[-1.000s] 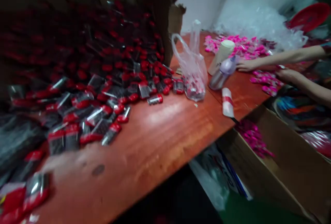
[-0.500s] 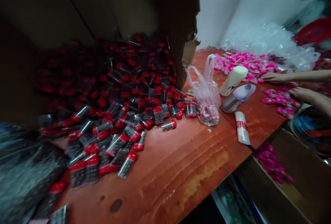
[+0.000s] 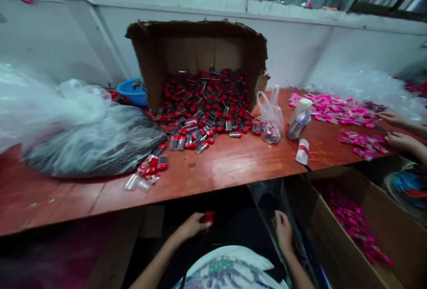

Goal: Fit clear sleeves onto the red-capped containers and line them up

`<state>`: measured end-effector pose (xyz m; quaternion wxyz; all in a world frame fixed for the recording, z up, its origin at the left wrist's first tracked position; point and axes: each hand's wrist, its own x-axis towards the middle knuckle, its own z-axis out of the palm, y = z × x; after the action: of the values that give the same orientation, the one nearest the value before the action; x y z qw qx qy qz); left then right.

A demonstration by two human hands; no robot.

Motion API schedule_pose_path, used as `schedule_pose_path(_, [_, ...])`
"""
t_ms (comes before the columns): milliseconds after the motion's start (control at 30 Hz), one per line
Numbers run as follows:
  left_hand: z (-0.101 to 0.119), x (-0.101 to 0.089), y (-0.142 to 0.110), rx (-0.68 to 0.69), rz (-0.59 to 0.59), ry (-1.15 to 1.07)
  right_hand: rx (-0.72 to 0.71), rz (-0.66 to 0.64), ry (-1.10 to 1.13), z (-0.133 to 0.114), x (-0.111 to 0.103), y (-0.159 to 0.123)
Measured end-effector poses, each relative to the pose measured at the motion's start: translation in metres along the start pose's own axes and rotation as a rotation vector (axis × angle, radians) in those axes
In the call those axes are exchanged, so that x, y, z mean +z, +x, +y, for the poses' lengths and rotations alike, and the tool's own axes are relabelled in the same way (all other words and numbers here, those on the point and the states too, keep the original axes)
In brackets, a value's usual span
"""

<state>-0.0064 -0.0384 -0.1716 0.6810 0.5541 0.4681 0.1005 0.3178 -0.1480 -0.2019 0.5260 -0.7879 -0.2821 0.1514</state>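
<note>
My left hand (image 3: 192,225) is below the table's front edge, its fingers closed on a small red piece (image 3: 208,217) whose kind is too blurred to tell. My right hand (image 3: 283,229) is further right, over my lap, with thumb and fingers pinched together; whether anything small is between them is hidden. Clear plastic (image 3: 267,195) hangs behind that hand. On the table above both hands lies a heap of small clear containers with red caps and dark contents (image 3: 203,120), spilling from a cardboard box on its side (image 3: 147,66).
A big clear sack of dark pieces (image 3: 100,137) lies left on the red-brown table (image 3: 200,177), near clear cups (image 3: 136,183). A plastic bag (image 3: 271,120), bottle (image 3: 299,124) and white roll (image 3: 302,152) stand right. Another person's hands (image 3: 396,140) touch pink pieces (image 3: 363,142). An open carton (image 3: 333,222) stands below.
My view has swung up and back, away from the heap. Both my hands, the whole box and the sack now show. The other person's hands stay at the pink pieces.
</note>
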Motion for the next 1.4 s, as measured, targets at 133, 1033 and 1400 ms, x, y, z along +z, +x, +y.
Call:
schedule_pose_path(133, [0.008, -0.052, -0.051, 0.047, 0.212, -0.200, -0.318, -0.191, 0.005, -0.050, 0.002, 0.021])
schedule_pose_path(1033, [0.152, -0.050, 0.019, 0.352, 0.824, -1.012, -0.371, -1.014, 0.175, -0.230, 0.211, 0.035])
schedule_pose_path(1400, [0.163, -0.065, 0.035, 0.100, 0.765, -1.150, -0.707, -0.694, -0.536, -0.241, 0.246, 0.053])
